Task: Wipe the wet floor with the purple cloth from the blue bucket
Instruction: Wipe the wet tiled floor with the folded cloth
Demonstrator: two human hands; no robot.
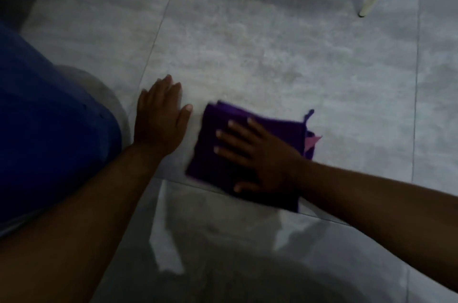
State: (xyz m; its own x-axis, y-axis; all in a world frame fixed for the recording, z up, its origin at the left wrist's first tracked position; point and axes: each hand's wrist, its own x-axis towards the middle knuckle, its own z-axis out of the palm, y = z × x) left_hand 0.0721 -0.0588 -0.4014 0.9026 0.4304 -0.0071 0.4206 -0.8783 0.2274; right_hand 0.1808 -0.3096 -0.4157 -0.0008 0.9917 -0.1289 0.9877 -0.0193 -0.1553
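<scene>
Right hand (260, 156) pressing flat, fingers spread, on the purple cloth (223, 154), left hand (159, 119) resting open and empty on the grey tiled floor (272, 59), blue bucket (49, 129) sitting beside it

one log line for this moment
phase: wiping | right hand: flat on purple cloth | left hand: flat on floor
</scene>
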